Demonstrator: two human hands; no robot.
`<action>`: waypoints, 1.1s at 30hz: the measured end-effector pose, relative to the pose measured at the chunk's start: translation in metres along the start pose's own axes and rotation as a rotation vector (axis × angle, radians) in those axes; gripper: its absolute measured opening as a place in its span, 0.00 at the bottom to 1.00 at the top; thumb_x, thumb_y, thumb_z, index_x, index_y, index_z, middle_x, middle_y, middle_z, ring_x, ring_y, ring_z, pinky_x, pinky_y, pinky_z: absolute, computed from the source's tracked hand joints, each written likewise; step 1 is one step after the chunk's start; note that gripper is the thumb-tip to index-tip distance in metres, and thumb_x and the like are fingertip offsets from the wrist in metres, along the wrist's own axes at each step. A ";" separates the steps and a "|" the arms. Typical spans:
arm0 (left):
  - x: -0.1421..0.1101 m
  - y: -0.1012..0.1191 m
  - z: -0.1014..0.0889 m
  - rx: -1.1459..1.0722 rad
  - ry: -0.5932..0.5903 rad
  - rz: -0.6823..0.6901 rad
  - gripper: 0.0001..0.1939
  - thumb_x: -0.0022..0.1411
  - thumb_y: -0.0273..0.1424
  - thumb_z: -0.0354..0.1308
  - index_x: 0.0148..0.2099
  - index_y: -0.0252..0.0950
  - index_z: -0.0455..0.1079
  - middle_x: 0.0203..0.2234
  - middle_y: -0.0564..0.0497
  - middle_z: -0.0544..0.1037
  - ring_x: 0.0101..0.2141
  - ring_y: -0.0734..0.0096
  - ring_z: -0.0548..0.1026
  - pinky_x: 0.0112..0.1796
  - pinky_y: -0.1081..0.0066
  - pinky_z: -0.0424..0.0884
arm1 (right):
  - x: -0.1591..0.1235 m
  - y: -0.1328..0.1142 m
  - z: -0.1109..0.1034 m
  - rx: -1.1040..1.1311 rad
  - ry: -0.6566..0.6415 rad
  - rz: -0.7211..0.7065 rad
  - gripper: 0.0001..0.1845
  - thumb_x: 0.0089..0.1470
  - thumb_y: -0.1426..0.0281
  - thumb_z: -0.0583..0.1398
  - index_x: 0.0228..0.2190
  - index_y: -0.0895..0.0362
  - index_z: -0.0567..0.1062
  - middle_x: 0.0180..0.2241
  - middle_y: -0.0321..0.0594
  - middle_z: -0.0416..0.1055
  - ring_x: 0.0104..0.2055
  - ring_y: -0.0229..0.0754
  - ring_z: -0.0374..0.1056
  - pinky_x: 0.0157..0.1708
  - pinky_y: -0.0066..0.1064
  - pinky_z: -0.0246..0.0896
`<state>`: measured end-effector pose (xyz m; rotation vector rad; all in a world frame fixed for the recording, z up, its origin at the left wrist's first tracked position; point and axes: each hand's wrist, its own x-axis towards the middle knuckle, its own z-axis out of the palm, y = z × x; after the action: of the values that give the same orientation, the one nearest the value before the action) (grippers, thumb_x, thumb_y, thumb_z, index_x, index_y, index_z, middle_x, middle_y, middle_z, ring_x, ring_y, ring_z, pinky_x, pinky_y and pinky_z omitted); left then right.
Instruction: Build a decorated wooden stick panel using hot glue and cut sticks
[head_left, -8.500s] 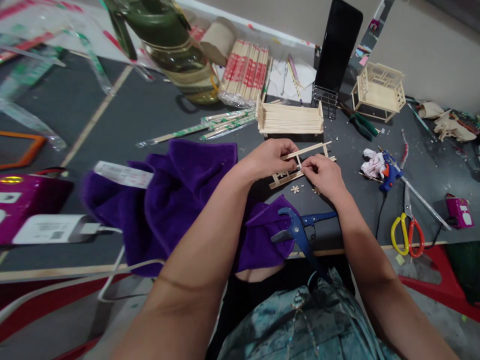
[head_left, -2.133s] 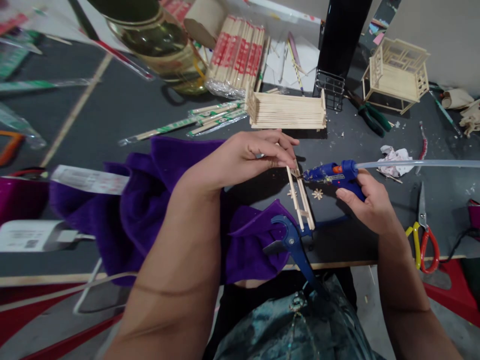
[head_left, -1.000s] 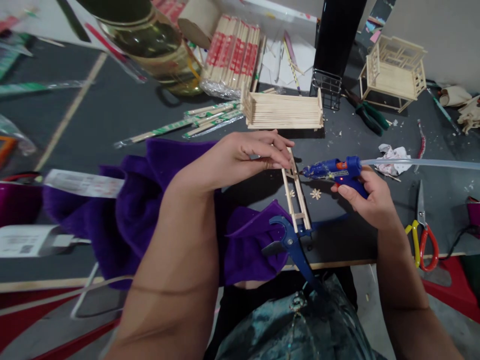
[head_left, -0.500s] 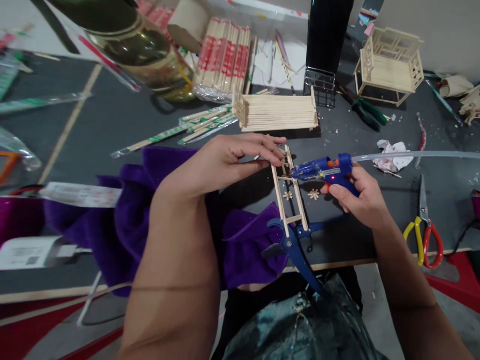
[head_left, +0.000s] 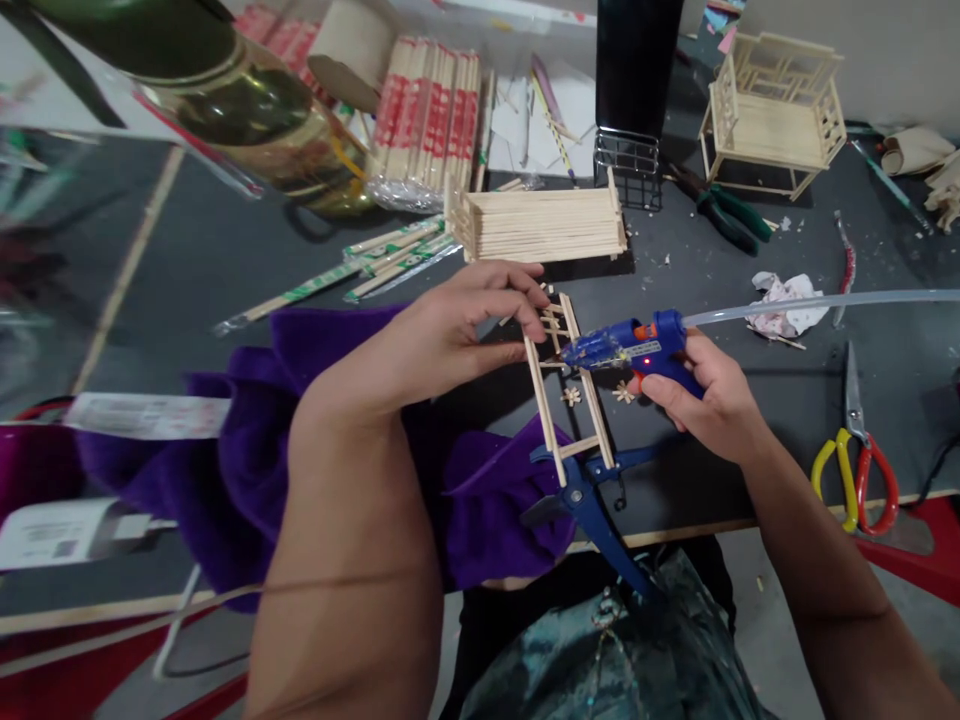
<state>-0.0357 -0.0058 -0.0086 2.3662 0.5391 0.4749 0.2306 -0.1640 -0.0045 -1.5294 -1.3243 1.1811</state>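
My left hand (head_left: pixel 457 325) pinches the upper end of a small wooden ladder-like frame (head_left: pixel 568 400) made of thin sticks, holding it over the dark table (head_left: pixel 225 250). My right hand (head_left: pixel 701 385) grips a blue hot glue gun (head_left: pixel 637 345) with a clear glue stick trailing to the right. The gun's nozzle points left at the frame's upper rungs, right beside my left fingertips. Two small wooden flower pieces (head_left: pixel 622 393) lie on the table near the frame.
A purple cloth (head_left: pixel 300 420) lies under my left arm. Blue cutters (head_left: pixel 592 505) sit at the table's front edge. A stacked stick tray (head_left: pixel 540 225), a wooden miniature bench (head_left: pixel 772 110), green pliers (head_left: pixel 731 215), yellow-red scissors (head_left: pixel 855 465), wrapped chopsticks (head_left: pixel 427 115) and a large bottle (head_left: pixel 225 100) surround the work spot.
Earlier both hands held the frame; the right hand has since taken up the glue gun. In the last second the nozzle has moved left onto the frame's upper rungs.
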 end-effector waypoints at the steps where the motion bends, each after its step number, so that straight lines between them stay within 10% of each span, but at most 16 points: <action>1: 0.000 0.001 0.000 0.010 -0.012 -0.001 0.05 0.74 0.30 0.60 0.42 0.39 0.76 0.50 0.46 0.77 0.63 0.52 0.71 0.62 0.45 0.71 | 0.000 0.000 0.000 0.000 -0.001 0.000 0.25 0.62 0.56 0.66 0.56 0.53 0.77 0.43 0.43 0.82 0.41 0.44 0.76 0.38 0.34 0.73; 33: 0.008 0.004 0.005 -0.071 -0.006 -0.016 0.06 0.69 0.38 0.66 0.40 0.44 0.83 0.50 0.44 0.81 0.59 0.50 0.72 0.63 0.49 0.67 | -0.001 0.003 -0.008 0.045 0.035 -0.003 0.26 0.61 0.54 0.67 0.56 0.53 0.77 0.41 0.42 0.82 0.39 0.42 0.76 0.37 0.34 0.74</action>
<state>-0.0252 -0.0071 -0.0080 2.2927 0.5300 0.4723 0.2388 -0.1652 -0.0054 -1.5090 -1.2681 1.1700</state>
